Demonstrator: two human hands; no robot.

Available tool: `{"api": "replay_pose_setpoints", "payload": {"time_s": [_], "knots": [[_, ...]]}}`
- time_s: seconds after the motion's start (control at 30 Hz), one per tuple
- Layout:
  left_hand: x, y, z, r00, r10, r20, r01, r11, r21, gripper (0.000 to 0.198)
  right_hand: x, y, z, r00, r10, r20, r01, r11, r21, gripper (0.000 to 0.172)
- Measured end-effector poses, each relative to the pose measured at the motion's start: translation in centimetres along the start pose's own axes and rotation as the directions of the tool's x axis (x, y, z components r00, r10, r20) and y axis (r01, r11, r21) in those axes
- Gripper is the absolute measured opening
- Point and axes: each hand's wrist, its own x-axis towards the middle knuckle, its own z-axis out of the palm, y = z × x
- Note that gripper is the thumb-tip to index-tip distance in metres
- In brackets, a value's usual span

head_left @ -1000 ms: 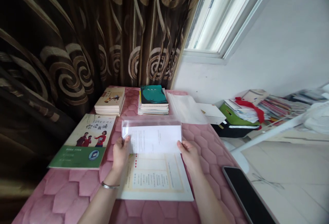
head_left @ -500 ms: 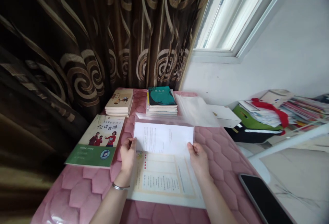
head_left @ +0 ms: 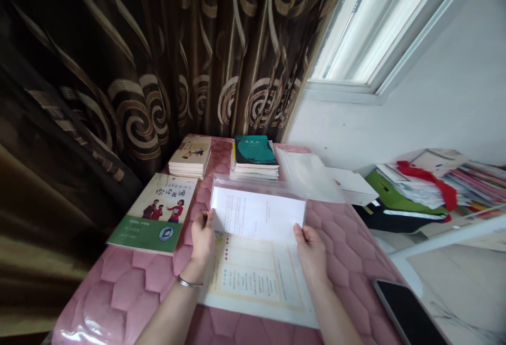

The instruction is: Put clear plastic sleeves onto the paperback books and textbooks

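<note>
My left hand (head_left: pixel 203 234) pinches the left edge of a white printed paper (head_left: pixel 256 213) between thumb and fingers. On its right edge, my right hand (head_left: pixel 310 250) is closed in the same way. The paper is raised a little, tilted, and covers the upper part of a larger printed sheet (head_left: pixel 253 287) with a yellow border and red dots. Clear plastic (head_left: pixel 256 182) shows past the paper's far edge; whether the paper is inside it I cannot tell. A silver bracelet (head_left: pixel 188 283) is on my left wrist.
A green-and-cream book (head_left: pixel 158 210) lies at the left. Behind stand a stack of tan books (head_left: pixel 190 155) and a teal-topped stack (head_left: pixel 255 152). Clear plastic sleeves (head_left: pixel 310 173) and a white box (head_left: pixel 351 184) are back right; a phone (head_left: pixel 409 308) lies front right on the pink padded tabletop (head_left: pixel 126 287).
The view has turned slightly left, so the whole scene sits further right. Both hands keep their hold on the white paper, with little other movement.
</note>
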Motion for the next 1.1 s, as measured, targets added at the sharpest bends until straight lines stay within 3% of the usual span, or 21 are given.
{"api": "replay_pose_setpoints", "payload": {"time_s": [0.13,0.33,0.53,0.8,1.1], "knots": [[0.0,-0.2,0.1,0.999,0.049,-0.015,-0.05,0.999,-0.017,0.029,-0.1,-0.3,0.0,1.0,-0.011,-0.014,0.011,1.0,0.021,0.05],[0.1,-0.4,0.7,0.997,0.047,-0.068,-0.041,0.995,0.093,0.031,-0.2,0.0,0.0,1.0,0.011,-0.004,-0.011,1.0,0.025,0.049],[-0.3,-0.5,0.3,0.998,0.037,-0.041,-0.037,0.999,0.018,0.029,0.2,0.8,0.0,1.0,0.026,0.0,-0.026,1.0,0.015,0.052],[-0.1,-0.3,0.6,0.996,0.054,-0.069,-0.049,0.996,0.071,0.031,-0.3,-0.6,-0.1,0.999,0.045,-0.001,-0.045,0.998,0.053,0.05],[0.2,-1.3,0.8,0.987,0.128,-0.099,-0.115,0.985,0.132,0.031,0.9,-0.1,-1.8,0.994,-0.017,0.111,0.0,0.989,0.145,0.038]]}}
